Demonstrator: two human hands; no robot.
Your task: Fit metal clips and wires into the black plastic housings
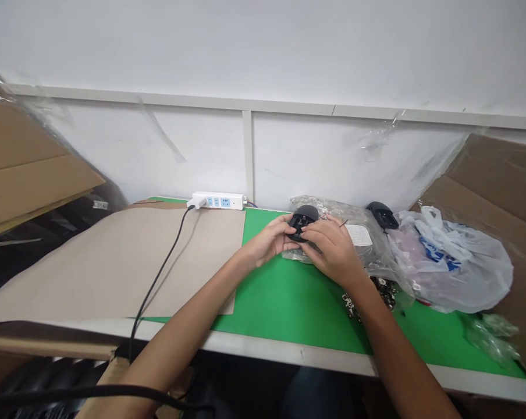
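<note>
Above the green table top, a small black plastic housing [305, 216] is held up, rounded at its far end like a computer mouse. Its near part is hollow, with slots and small details inside. My left hand [274, 235] is closed around its left side, thumb over the near edge. My right hand [330, 244] comes in from the right, fingers bent and tips pressed together at the open part of the housing. Whatever small part those tips pinch is hidden. A thin dark end sticks out above the right hand; I cannot tell what it belongs to.
Behind my right hand lies a clear bag [376, 247] of small metal parts, with loose metal pieces [385, 291] near it. A second black housing [381, 214], a white plastic bag [476, 262], a power strip [226, 201], brown paper [114, 262] and a black cable [160, 273] surround the work area.
</note>
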